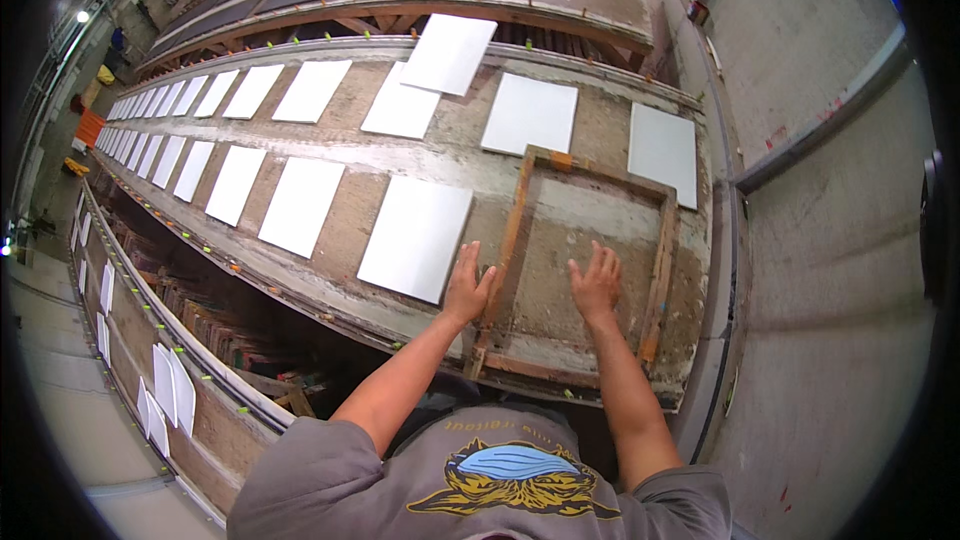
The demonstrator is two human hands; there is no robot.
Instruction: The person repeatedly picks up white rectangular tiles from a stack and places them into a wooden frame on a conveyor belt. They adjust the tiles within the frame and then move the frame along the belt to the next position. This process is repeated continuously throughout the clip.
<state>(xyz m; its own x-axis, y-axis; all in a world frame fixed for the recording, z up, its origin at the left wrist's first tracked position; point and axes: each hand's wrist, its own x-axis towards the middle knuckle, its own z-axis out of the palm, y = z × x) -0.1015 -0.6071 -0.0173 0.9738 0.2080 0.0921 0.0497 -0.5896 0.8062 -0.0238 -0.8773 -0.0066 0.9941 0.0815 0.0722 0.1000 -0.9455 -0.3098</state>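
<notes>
A wooden frame (515,230) with a see-through middle lies on the long table, in front of me and a little to the right. My left hand (468,285) is by its left rail, fingers stretched and holding nothing. Over the frame's middle is my right hand (597,285), its fingers also apart and nothing in them. I cannot tell whether either hand touches the frame. Just left of my left hand lies a white rectangular sheet (415,237). Another white sheet (662,152) lies at the frame's far right corner, partly covered by it.
Two rows of white sheets run away to the left along the table (390,162). At the far edge one tilted sheet (450,54) overlaps another (402,105). More long tables stand beyond and at lower left. A grey wall (830,240) rises close on the right.
</notes>
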